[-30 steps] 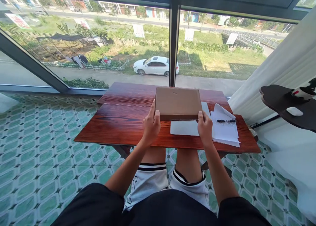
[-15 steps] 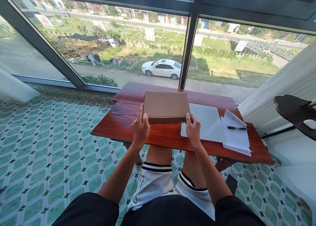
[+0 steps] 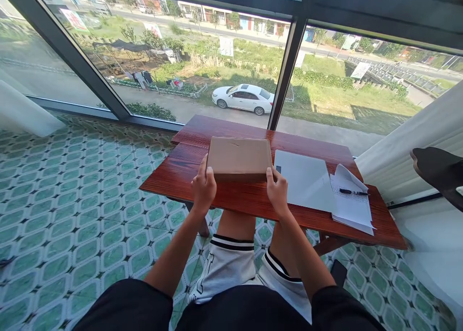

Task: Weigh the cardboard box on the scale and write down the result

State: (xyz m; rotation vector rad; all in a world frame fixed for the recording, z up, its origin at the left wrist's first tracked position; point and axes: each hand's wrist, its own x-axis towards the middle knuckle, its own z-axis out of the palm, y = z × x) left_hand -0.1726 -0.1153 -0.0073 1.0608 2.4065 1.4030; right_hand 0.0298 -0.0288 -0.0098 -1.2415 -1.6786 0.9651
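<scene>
Between my two hands is a closed brown cardboard box (image 3: 239,157), its flat top facing up. My left hand (image 3: 204,186) grips the box's left end with the thumb at the near corner. On the opposite end, my right hand (image 3: 278,189) is closed with its thumb at the near right corner. The fingers beneath and behind the box are partly hidden. It is over the dark red wooden table (image 3: 166,169); I cannot tell whether its underside touches the wood. A silver laptop (image 3: 307,179), lid closed, lies just right of my right hand.
Right of the laptop lie loose papers (image 3: 352,210) with a black pen (image 3: 353,192) on them. A dark carved wooden piece (image 3: 437,169) juts in at the right, by a white curtain (image 3: 430,121). Large windows (image 3: 173,71) rise behind the table. Green patterned tiles (image 3: 90,215) cover the floor.
The box and both hands have shifted slightly left relative to the table and laptop, showing more of the laptop's left edge. The camera view has turned a little. Both hands keep their hold.
</scene>
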